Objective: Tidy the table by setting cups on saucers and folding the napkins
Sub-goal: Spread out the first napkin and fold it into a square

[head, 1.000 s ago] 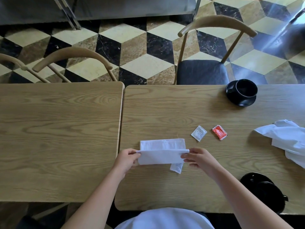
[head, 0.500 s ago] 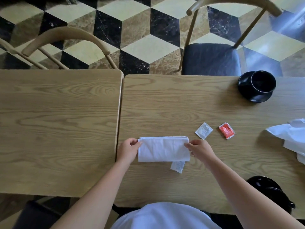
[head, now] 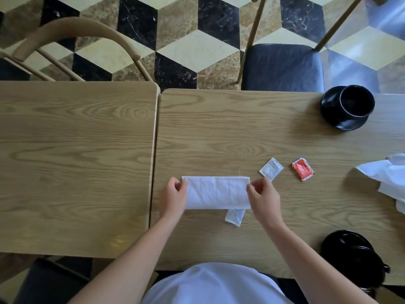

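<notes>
While your two hands sit at the short ends of the folded napkin (head: 217, 192), it lies flat on the right table (head: 241, 132), a little below the middle of the frame. Your left hand (head: 173, 197) pinches the left end, with thumb and fingers curled around the upper left corner. Your right hand (head: 264, 198) has its fingers bent at the right end, near the upper right corner; if they really grip the cloth or only touch it, you cannot tell from this view. Under the lower edge of the napkin a white packet (head: 234, 217) shows partly. Just right of the napkin lies a second white packet (head: 271, 169), and near it a red packet (head: 303, 168). At the right edge of the frame lies a crumpled napkin (head: 388, 178), not folded. In the upper right a black cup (head: 356, 102) stands on a black saucer (head: 328, 106). In the lower right is another black cup (head: 359, 257), partly behind your right forearm; what it stands on is not clear.
</notes>
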The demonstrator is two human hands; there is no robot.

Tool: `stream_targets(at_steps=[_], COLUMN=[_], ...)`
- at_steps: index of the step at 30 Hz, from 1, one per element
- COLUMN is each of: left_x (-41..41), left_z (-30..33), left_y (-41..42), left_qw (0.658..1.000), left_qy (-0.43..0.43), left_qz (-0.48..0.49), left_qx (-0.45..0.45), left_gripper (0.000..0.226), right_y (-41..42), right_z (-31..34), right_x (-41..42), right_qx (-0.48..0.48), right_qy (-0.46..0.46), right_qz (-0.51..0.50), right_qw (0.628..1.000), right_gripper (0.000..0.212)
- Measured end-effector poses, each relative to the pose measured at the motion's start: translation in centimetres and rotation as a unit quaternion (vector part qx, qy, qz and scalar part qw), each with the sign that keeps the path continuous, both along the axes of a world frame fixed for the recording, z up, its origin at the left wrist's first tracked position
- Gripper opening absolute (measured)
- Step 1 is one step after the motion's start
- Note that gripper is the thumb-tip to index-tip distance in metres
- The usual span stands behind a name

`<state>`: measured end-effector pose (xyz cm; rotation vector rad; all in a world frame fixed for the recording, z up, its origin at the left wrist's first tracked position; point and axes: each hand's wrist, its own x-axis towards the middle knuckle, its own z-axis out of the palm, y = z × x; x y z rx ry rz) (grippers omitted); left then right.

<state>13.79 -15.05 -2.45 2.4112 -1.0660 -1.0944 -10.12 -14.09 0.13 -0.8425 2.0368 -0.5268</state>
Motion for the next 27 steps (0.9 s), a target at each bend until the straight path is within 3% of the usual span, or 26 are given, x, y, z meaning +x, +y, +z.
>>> stream_targets(at_steps=[2,6,12,17,20,27], left_x=[-1.0,-2.5,-2.3,-1.8,-0.9,0.4], left_z=[0.3,-0.4,-1.2,-1.2,-1.2,-0.8], left_y=[1.5,3.8,3.2,2.1,1.7,1.5], left_qw=[0.996,0.972,0.972,0.975,0.976,0.972], left_qy=[0.077,0.206,0.198,0.169,0.16,0.168], left_qz=[-0.048,-0.093,-0.06,0.033,0.045,0.067], left_qx=[-0.015,0.058,0.11,0.138,0.143,0.151], left_gripper=[0.034,0.023,0.015,0.01,0.009,0.006], right_y=[1.4,3.0,2.8,1.4,0.4,-0.7], right_z=[0.4,0.1,-2.3,-2.6,-2.3,-1.5], right_x=[1.9,6.1,7.8,6.1,3.5,1.2], right_qx=[0.012,0.085,0.136,0.196,0.22,0.27], right_qy=[-0.059,-0.152,-0.142,-0.144,-0.15,-0.12], right_qz=[0.073,0.215,0.194,0.115,0.064,0.14], right_qw=[0.996,0.961,0.961,0.963,0.962,0.945], right_gripper=[0.012,0.004,0.005,0.018,0.016,0.015])
